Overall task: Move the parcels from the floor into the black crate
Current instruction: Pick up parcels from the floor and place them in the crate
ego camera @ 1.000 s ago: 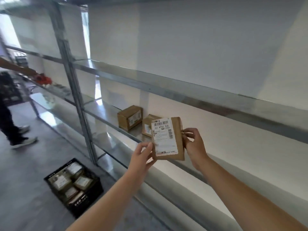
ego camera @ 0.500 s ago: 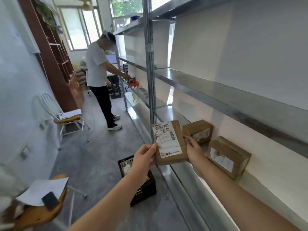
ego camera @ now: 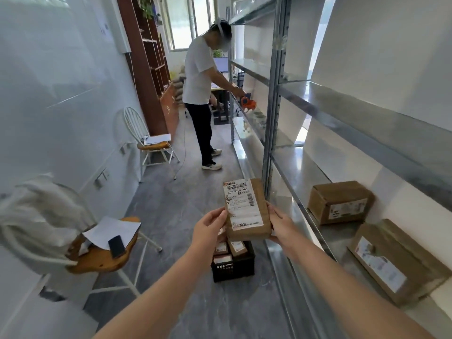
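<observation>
A brown parcel point(ego camera: 247, 209) with a white shipping label is held upright between the two hands, the left hand point(ego camera: 209, 229) clamped on its left edge and the right hand point(ego camera: 281, 225) on its right edge. Compared with a second ago, the view has been swung away from the metal shelf point(ego camera: 318, 182) and down the aisle, so that the parcel is now seen directly above the black crate point(ego camera: 232, 267) on the floor point(ego camera: 176, 206). Several parcels are already seen lying in the crate. Two more boxes point(ego camera: 340, 201) are left on the shelf at the right. The carry is judged nearly finished; lowering and releasing into the crate is what remains.
</observation>
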A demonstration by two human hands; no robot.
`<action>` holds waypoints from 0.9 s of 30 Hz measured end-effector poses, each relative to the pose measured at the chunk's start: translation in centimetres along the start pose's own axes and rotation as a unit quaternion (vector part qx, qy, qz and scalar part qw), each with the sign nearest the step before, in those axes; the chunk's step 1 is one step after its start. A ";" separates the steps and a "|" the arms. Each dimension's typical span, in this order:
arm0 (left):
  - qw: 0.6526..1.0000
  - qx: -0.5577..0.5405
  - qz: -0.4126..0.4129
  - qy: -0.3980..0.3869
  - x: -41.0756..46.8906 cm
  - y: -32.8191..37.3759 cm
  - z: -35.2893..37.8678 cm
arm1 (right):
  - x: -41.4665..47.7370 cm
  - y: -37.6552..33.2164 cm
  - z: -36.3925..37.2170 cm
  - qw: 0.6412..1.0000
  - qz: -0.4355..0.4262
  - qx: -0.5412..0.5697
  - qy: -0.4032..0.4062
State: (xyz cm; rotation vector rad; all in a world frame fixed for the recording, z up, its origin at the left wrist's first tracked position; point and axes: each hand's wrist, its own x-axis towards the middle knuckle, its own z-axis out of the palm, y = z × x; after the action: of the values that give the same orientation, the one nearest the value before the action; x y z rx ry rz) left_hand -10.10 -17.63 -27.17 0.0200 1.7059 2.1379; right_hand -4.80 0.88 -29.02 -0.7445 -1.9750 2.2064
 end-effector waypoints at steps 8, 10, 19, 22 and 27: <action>1.000 -0.027 -0.012 0.004 5.2 0.9 -2.3 | 5.2 -1.5 2.8 0.999 0.009 -0.039 0.012; 0.999 -0.037 -0.018 0.006 7.0 1.2 -3.1 | 6.9 -1.9 3.8 0.999 0.010 -0.049 0.021; 0.999 -0.035 -0.013 -0.032 16.5 4.9 -6.9 | 14.1 -5.7 9.2 0.996 0.012 -0.071 0.046; 0.998 -0.036 0.004 -0.050 19.6 6.2 -7.9 | 16.8 -7.3 10.9 0.995 0.007 -0.079 0.064; 0.998 -0.050 -0.006 -0.039 24.1 7.3 -10.0 | 21.2 -8.1 13.7 0.992 0.007 -0.094 0.083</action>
State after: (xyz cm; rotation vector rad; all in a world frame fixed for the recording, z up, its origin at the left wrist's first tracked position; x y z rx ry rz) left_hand -37.00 -20.55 -28.54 0.0639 1.5509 2.1810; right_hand -31.02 -2.24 -26.93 -0.9338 -2.1181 1.9125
